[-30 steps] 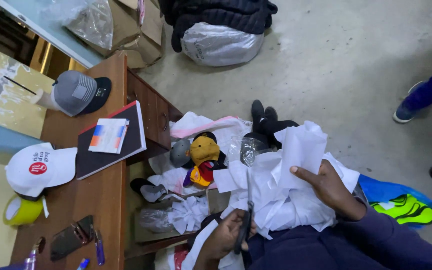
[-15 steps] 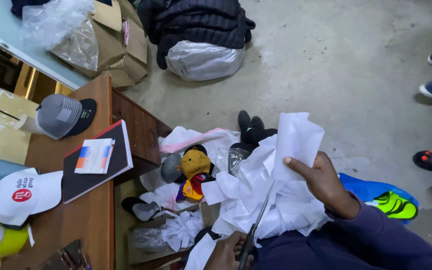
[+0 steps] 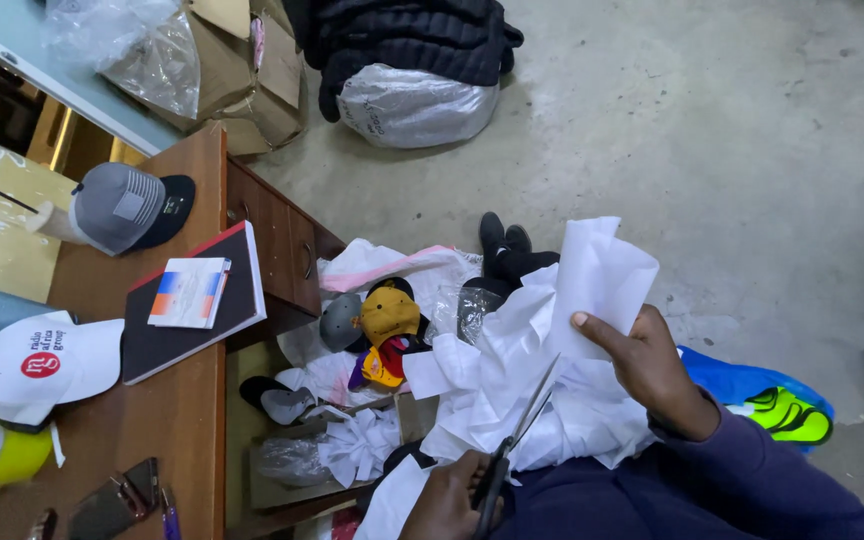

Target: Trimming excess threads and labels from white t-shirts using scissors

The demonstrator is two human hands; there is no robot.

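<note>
Cutting looks partway done: the left hand (image 3: 449, 500) grips scissors (image 3: 517, 438) with blades parted into the white fabric (image 3: 512, 390) bunched on the lap, the right hand's (image 3: 652, 365) fingers pinching one edge up, most still uncut.

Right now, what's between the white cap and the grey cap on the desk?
Head view: a dark notebook with a small white, orange and blue booklet on top lies on the wooden desk between the white cap and the grey cap.
</note>
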